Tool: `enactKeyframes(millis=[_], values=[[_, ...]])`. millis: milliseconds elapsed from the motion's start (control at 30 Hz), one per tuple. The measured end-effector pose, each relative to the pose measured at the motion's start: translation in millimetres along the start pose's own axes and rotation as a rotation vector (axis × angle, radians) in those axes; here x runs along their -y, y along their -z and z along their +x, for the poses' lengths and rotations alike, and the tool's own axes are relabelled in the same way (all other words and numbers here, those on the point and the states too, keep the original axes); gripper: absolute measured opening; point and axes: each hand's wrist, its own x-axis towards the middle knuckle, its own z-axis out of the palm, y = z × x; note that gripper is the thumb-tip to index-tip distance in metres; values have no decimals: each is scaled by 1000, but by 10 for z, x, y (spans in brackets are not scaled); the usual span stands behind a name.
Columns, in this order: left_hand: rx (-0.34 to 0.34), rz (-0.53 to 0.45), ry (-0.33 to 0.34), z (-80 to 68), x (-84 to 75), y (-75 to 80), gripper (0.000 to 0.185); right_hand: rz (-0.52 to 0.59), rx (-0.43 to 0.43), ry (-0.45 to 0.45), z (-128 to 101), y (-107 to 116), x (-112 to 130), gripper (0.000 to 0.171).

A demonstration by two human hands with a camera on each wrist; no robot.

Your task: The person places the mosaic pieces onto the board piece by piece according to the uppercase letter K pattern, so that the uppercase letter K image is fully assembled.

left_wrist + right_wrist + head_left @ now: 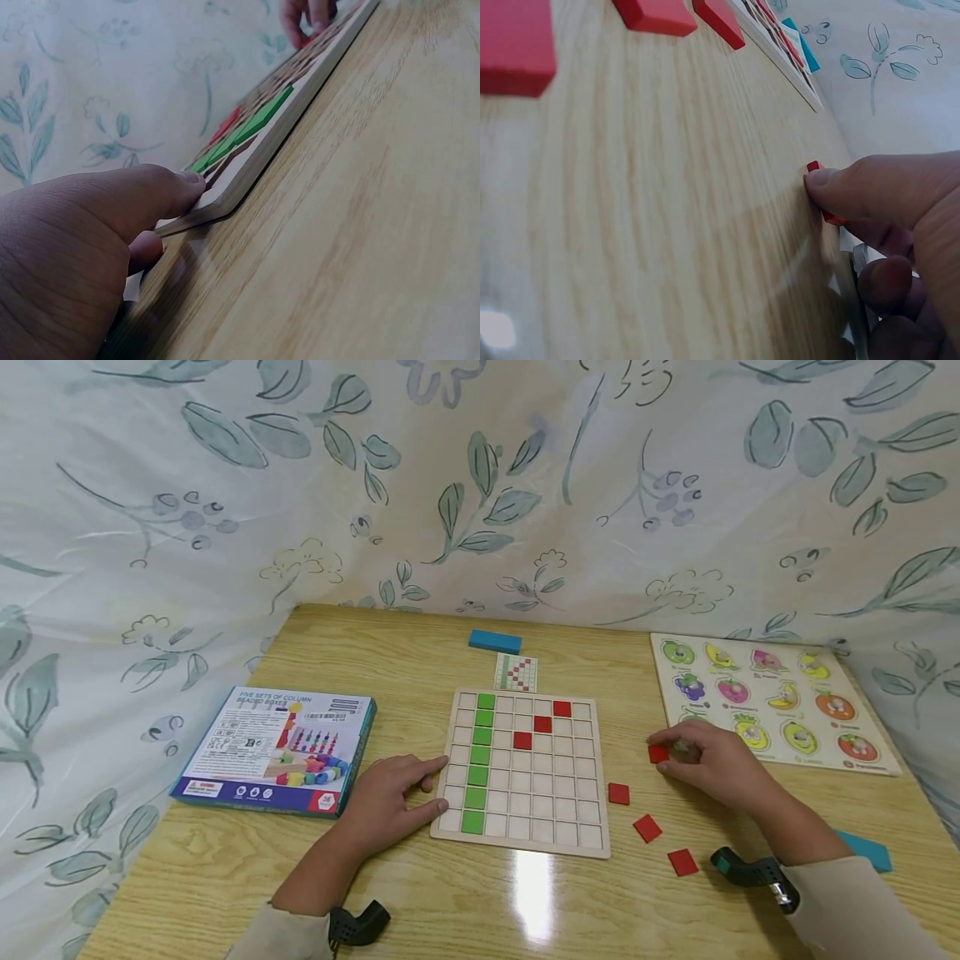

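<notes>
A wooden grid board [516, 839] lies flat on the table. Green square tiles [477, 775] fill most of its second column, and three red tiles [543, 724] step diagonally near its upper right. At the board's left edge, my left hand [390, 797] touches the rim with index finger and thumb extended; in the left wrist view the thumb [176, 191] lies on the corner. Right of the board, my right hand [708, 760] pinches a red tile [657, 753] between thumb and fingers, low over the table. Three loose red tiles [618, 793] lie between this hand and the board.
A small pattern card [516, 672] and a blue block [495, 641] lie behind the board. On the left is a beaded-toy box [273, 752]. A fruit picture board [776, 702] lies at the back right, and another blue piece [864, 852] sits by my right forearm.
</notes>
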Motion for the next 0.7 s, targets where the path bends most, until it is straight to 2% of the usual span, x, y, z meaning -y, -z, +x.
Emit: enactKeyframes(millis=[700], values=[[3,-5,10,4,3,-5,50,17,-15,-20,19,-38,13,29]])
